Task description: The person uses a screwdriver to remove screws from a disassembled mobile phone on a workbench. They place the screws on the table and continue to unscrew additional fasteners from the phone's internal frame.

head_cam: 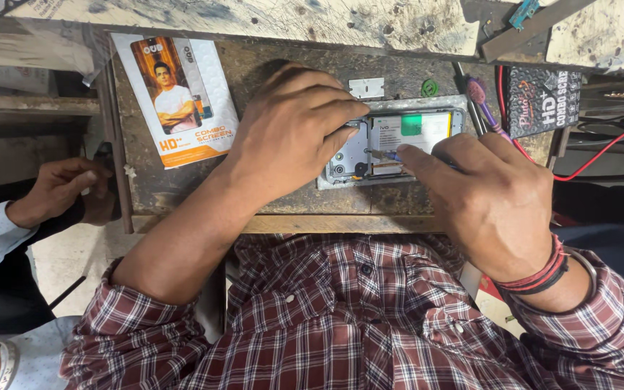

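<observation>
Scarred wooden workbench (182,195), cluttered shelves behind

- I see the opened phone (391,148) lying at centre frame on the workbench (182,195).
- My left hand (290,130) rests on its left end; my right hand (489,198) sits at its lower right.
- A packet (175,97) lies upper left.
- Another person's hand (59,189) is at the left edge.
</observation>
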